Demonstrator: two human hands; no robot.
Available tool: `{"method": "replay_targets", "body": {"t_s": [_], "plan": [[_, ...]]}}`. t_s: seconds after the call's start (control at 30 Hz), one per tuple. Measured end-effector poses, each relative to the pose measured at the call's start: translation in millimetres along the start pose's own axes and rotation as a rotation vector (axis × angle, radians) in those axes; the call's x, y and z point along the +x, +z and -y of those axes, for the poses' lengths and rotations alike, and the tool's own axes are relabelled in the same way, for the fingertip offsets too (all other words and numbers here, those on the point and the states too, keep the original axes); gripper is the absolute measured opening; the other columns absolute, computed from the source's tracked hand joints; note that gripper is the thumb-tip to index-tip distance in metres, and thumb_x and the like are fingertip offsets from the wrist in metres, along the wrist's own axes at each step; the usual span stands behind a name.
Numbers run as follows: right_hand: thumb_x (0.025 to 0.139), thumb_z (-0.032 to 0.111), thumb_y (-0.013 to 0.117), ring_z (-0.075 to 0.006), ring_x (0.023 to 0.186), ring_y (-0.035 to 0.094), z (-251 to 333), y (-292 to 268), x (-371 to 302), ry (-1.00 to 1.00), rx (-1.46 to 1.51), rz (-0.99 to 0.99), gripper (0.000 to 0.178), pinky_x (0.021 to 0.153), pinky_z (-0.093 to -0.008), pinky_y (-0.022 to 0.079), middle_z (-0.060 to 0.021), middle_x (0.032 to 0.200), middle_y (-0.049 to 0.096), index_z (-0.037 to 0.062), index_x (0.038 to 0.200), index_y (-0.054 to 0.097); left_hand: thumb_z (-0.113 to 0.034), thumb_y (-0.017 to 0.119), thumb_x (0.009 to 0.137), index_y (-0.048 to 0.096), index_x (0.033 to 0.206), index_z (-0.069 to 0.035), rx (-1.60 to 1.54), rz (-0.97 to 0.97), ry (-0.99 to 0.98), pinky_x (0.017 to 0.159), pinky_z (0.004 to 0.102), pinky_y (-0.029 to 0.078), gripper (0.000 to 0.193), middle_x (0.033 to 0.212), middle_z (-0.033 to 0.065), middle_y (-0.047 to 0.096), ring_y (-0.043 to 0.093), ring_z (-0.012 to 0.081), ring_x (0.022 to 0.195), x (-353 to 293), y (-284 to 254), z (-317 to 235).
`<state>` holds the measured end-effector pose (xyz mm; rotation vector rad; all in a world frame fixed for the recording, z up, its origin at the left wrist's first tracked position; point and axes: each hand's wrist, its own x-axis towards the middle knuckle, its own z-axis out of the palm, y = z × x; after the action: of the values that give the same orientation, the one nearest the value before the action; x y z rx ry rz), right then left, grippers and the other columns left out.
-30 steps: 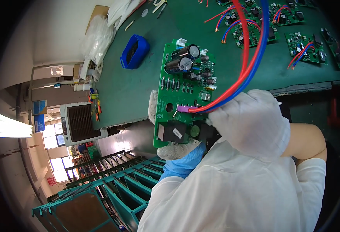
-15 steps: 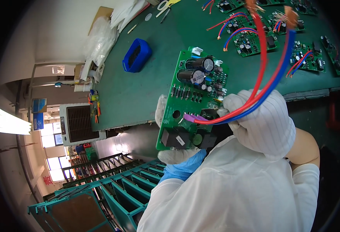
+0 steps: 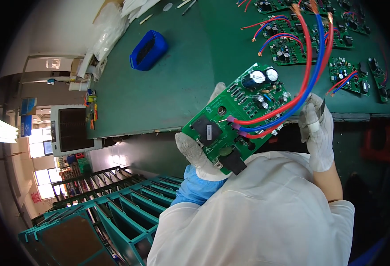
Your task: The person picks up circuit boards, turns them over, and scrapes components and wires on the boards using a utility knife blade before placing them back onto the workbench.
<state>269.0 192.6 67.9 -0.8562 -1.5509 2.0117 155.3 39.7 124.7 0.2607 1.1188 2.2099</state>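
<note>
A green circuit board (image 3: pixel 213 111) is tilted in front of me, its component side facing up. My left hand (image 3: pixel 194 153), in a whitish glove, grips it by the left edge, with the thumb along the near side and fingertips at the far side. Red wires (image 3: pixel 309 57) and a blue wire (image 3: pixel 322 44) arch from purple-sleeved ends on the board to bare copper tips at upper right. My gloved right hand (image 3: pixel 319 139) is right of the board, apart from it. Its fingers are closed around a small dark flat piece (image 3: pixel 322 107), mostly hidden.
Several similar wired boards (image 3: pixel 288 53) lie on the green table (image 3: pixel 181 84) at the far right. A blue tray (image 3: pixel 160 46) of small dark pieces stands at far left. Teal metal racks (image 3: pixel 110 208) and an air cooler (image 3: pixel 73 128) are beyond the table's left side.
The board has turned clockwise and tipped, showing the wire ends more fully. My right hand has moved away from the board and wires, to the right and slightly lower.
</note>
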Motion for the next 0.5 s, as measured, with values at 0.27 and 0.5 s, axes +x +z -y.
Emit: {"method": "replay_targets", "body": {"t_s": [0.27,0.5], "plan": [[0.091,0.029,0.059,-0.0046,0.064,0.047,-22,5,-10,0.062,0.014,-0.044,0.030,0.054,-0.0191,0.037,-0.0005,0.080,0.053,0.0018,0.105,0.057,-0.086,0.051,0.058,0.015,0.145,0.001,-0.002,0.090,-0.182,0.107,0.0485,0.033,0.129,0.146,0.0193,0.029,0.037,0.0296,0.131,3,-26,-1],[0.087,0.018,0.062,-0.0090,0.073,0.053,-51,-4,-4,-0.740,-0.876,-0.106,0.026,0.060,-0.0224,0.042,-0.0030,0.092,0.055,0.0034,0.107,0.056,-0.084,0.059,0.052,0.014,0.145,0.002,-0.220,0.150,-0.220,0.086,0.0376,0.055,0.135,0.130,0.0159,0.048,0.060,0.0210,0.103,6,-46,9]]}}
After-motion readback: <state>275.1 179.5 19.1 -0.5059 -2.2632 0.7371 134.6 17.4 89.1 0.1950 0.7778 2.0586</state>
